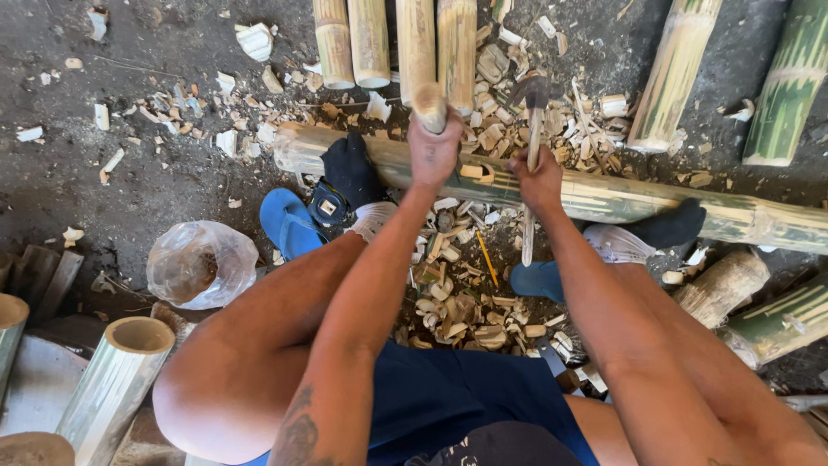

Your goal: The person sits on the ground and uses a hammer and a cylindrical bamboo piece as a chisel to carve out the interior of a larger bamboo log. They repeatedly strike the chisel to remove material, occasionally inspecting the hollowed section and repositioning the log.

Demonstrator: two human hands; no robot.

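My left hand (433, 147) grips a bamboo stick (429, 105); my right hand (538, 179) holds the hatchet (534, 121); I keep fingers clear of the blade.

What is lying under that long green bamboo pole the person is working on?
Under the long green bamboo pole lie pale bamboo chips and dark ground; two black-socked feet rest on top. What lies directly beneath the pole is hidden.

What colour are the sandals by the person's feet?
Blue sandals, seen best in the head view, lying beside the dark socks.

Long bamboo pole (604, 197) across both feet; plastic bag (200, 263) left; cut bamboo sections (392, 43) beyond; chips (457, 302) between legs.
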